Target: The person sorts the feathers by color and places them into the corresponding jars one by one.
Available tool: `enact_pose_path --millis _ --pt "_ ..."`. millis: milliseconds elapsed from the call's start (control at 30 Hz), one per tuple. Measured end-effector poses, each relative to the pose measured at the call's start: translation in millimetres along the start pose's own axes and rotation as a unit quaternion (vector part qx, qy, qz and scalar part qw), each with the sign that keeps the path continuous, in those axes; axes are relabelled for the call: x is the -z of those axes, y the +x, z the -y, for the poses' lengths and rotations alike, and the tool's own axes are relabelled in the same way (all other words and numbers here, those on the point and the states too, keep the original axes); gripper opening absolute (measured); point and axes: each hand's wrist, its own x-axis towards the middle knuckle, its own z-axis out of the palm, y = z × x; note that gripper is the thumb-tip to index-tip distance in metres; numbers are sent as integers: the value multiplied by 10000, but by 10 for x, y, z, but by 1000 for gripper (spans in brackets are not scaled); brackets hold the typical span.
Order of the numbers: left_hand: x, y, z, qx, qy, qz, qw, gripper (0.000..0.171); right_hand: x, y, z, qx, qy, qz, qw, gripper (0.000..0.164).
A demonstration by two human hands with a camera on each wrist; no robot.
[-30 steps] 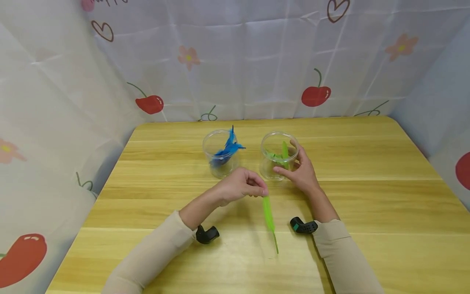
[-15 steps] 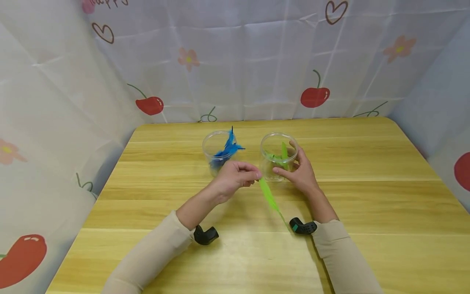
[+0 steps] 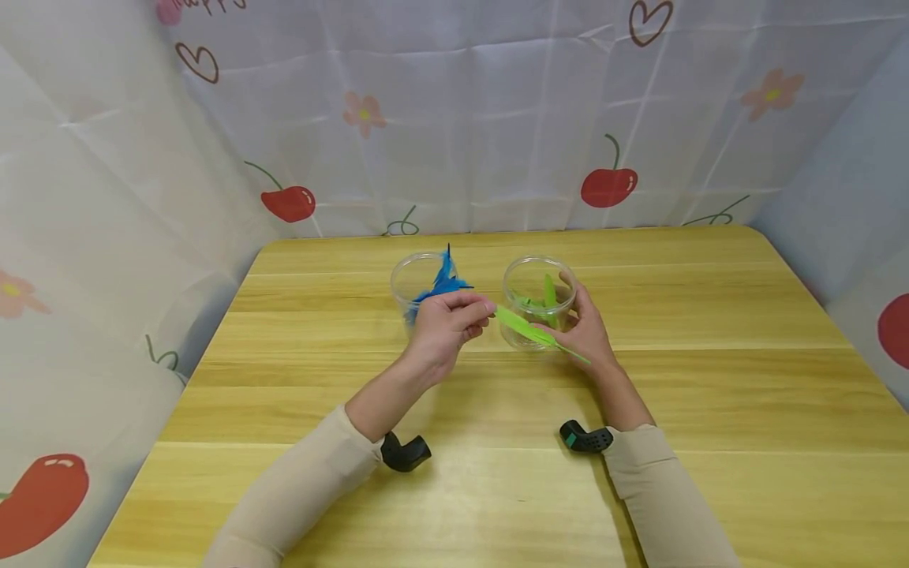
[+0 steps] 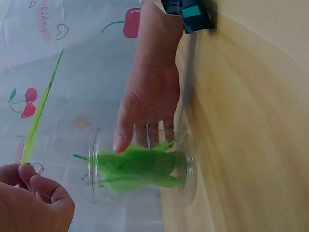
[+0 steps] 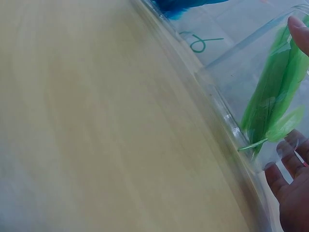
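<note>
My left hand (image 3: 446, 331) pinches a lime-green feather (image 3: 524, 326) by its soft tip, between thumb and forefinger. The bare quill points to the right, and in the head view the feather crosses in front of a clear jar (image 4: 92, 169). Inside this jar, several green feathers (image 4: 130, 169) stand bunched, one quill reaching past the rim. My right hand (image 3: 588, 335) grips the jar from its right side, thumb (image 4: 126, 125) toward the front and fingers (image 5: 289, 159) round the far side. The jar stands upright on the wooden table (image 3: 497, 489).
A second clear jar (image 3: 401, 293) with blue feathers (image 3: 446, 280) stands to the left, partly behind my left hand. A white curtain (image 3: 469, 118) printed with cherries and hearts hangs beyond the table's back edge. Black wrist devices (image 3: 585, 436) sit at both cuffs.
My left hand has risen away from the table's front, and the green feather has swung from hanging down to pointing right. My right hand has kept its grip on the jar.
</note>
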Motion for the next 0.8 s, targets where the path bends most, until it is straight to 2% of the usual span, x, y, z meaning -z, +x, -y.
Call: enact_pose_path --millis 133,333,433,633,800 --pt "-39 16 -17 -94 -266 -199 9994 4 15 -3 -3 32 102 14 9999 94" --pt "-65 29 -54 -324 -506 -561 9966 10 13 5 6 -202 -19 -22 9998 98" --pt "-76 47 -89 -526 -626 -752 9938 4 19 4 6 -198 -74 -44 9998 97" --pt "-99 119 -167 -871 -790 -1082 9872 15 27 6 14 -116 -155 -27 9998 96" --pt "-111 189 -218 -1022 -872 -1351 9817 12 27 6 31 -185 -97 27 9998 98"
